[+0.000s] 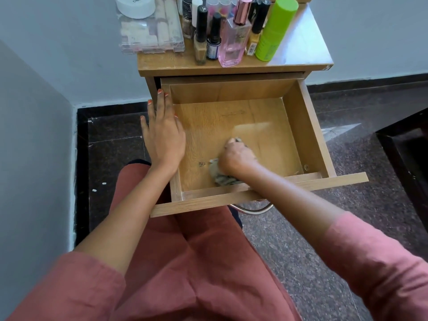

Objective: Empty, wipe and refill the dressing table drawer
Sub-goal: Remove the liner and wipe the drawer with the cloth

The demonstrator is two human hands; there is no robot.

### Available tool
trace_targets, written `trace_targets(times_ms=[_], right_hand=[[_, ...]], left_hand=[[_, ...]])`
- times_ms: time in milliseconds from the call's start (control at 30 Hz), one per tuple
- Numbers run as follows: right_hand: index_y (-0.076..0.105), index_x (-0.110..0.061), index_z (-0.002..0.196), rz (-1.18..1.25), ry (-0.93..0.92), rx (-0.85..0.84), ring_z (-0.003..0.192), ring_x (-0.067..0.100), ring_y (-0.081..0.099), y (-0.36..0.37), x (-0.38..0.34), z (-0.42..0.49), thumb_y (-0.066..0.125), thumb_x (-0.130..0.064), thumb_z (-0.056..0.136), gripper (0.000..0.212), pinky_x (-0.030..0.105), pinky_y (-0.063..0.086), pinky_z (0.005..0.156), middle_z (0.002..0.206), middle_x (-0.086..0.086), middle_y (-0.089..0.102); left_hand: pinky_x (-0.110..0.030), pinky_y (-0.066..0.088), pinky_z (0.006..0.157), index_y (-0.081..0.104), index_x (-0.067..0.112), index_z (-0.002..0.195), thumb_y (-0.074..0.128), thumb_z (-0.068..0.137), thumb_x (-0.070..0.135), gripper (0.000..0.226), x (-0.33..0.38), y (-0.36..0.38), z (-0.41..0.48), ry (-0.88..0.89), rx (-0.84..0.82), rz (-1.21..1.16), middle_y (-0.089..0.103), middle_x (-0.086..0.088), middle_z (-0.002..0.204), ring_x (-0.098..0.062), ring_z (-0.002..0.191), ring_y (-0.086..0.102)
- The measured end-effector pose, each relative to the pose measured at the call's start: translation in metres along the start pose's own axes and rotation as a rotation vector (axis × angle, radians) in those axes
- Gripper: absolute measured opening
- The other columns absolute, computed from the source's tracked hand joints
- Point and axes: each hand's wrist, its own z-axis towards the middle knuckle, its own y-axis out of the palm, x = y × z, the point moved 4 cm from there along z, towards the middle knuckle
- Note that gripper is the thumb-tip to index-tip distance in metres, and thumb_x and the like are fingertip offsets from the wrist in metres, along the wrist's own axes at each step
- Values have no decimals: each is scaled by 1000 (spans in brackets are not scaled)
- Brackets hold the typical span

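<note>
While the left hand (163,135) lies flat on the drawer rim (175,188), the right hand (237,156) (inside) grips cloth (222,178).

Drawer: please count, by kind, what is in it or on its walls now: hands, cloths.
Hands: 2, left hand resting on the left wall of the drawer, right hand inside.
Cloths: 1, the cloth gripped by the right hand.
Total: 3
</note>
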Motion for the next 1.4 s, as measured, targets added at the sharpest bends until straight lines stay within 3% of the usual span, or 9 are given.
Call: trace_targets(times_ms=[100, 200, 300, 433, 700, 867, 1133, 1300, 1400], right_hand=[[42, 0, 123, 116, -190, -35, 113, 31, 50, 3, -35, -18, 44, -19, 93, 35, 30, 40, 78, 125, 18, 49], [26, 0, 134, -59, -179, -111, 121, 30, 45, 7, -39, -25, 49, -29, 93, 55, 31, 43, 88, 133, 20, 37], [24, -9, 134, -176, -195, 4, 114, 30, 52, 4, -22, -23, 46, -22, 95, 47, 28, 40, 75, 129, 15, 39], [24, -13, 136, -245, -124, 57, 110, 29, 54, -6, 17, -16, 40, -21, 98, 43, 30, 39, 71, 125, 13, 42], [25, -1, 132, -289, 77, -33, 117, 39, 49, -24, 100, 4, 36, -4, 94, 40, 42, 44, 90, 131, 21, 36], [29, 1, 127, -419, -53, -47, 114, 38, 54, -21, 102, 10, 39, 1, 92, 37, 41, 46, 86, 128, 18, 40], [25, -9, 131, -906, -592, 24, 109, 21, 54, -20, 98, 10, 48, -6, 90, 47, 25, 40, 67, 123, 6, 44], [21, -14, 135, -995, -675, 165, 121, 24, 44, -51, 83, 31, 53, -18, 89, 56, 34, 47, 90, 136, 9, 38], [23, -15, 135, -922, -610, 229, 116, 28, 49, -73, 78, 48, 57, -18, 87, 59, 36, 46, 86, 133, 11, 42]], left_hand=[[-45, 11, 117, 18, 13, 145, 26, 99, 16, 48, 0, -1, 0, 1, -2, 5, 13, -1, 155, -24, 144, 9], [-45, 10, 117, 18, 13, 145, 26, 99, 17, 47, 0, -1, 0, 3, 0, 0, 13, -1, 155, -24, 144, 9], [-45, 10, 117, 19, 13, 145, 26, 99, 17, 47, 0, -1, -1, 2, -1, -12, 13, -2, 155, -25, 144, 9], [-45, 9, 117, 18, 14, 146, 26, 99, 17, 47, -1, -1, -1, 2, -1, -13, 13, -2, 155, -25, 144, 9], [-45, 10, 118, 18, 13, 145, 25, 99, 16, 47, -2, 0, -1, 1, -1, -42, 13, -2, 155, -24, 144, 8], [-43, 9, 117, 18, 14, 146, 25, 99, 16, 47, -2, 0, -1, -3, -2, -43, 13, -2, 155, -23, 144, 8], [-39, 7, 118, 20, 11, 145, 26, 98, 12, 47, -1, 1, 0, 14, 15, -60, 15, -5, 155, -21, 144, 11], [-39, 8, 118, 21, 10, 145, 27, 98, 12, 47, 0, 0, 0, 25, 15, -59, 16, -5, 155, -20, 143, 16], [-40, 10, 118, 21, 11, 144, 27, 98, 12, 47, -1, -1, 1, 29, 23, -47, 17, -5, 154, -20, 142, 16]])
